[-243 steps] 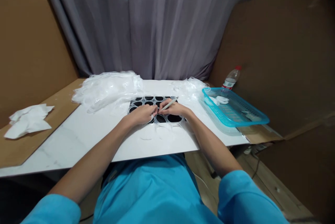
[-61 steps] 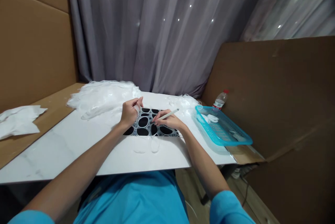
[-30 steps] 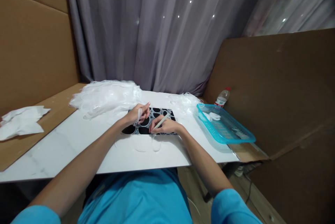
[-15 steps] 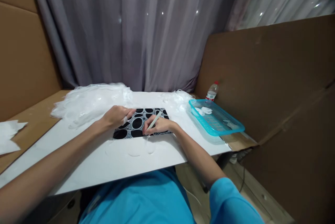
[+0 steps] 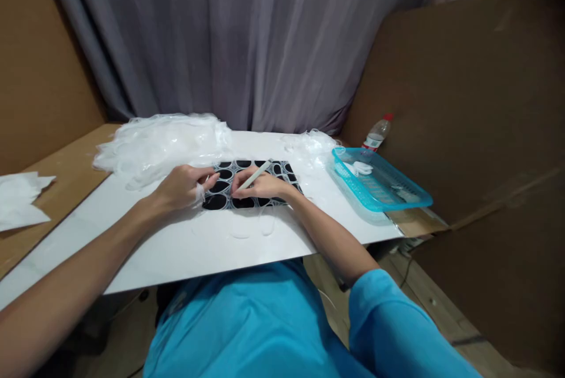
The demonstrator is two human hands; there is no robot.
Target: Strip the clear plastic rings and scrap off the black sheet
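A black sheet point(image 5: 218, 201) patterned with black ovals and pale outlines lies flat on the white table. My right hand point(image 5: 260, 185) rests over its middle, fingers closed around a slim pale pen-like tool point(image 5: 256, 174) whose tip is hidden by the fingers. At the sheet's left edge is my left hand point(image 5: 182, 185), its fingers partly stretched out and apart. Something white and thin, perhaps tape or film, shows at its thumb point(image 5: 199, 193). Thin clear loops point(image 5: 266, 225) lie just in front of the sheet.
Behind my left hand sits a big heap of clear plastic film point(image 5: 163, 145), with a smaller heap point(image 5: 311, 145) at back right. A blue basket point(image 5: 379, 201) holds white pieces; a red-capped bottle point(image 5: 377, 133) stands behind it. Cardboard walls point(image 5: 477, 101) flank the table point(image 5: 176, 260).
My left hand has drawn back from the sheet's upper part to its left edge. My right hand has shifted left and away from me over the sheet, still with the tool. The view has tilted downward.
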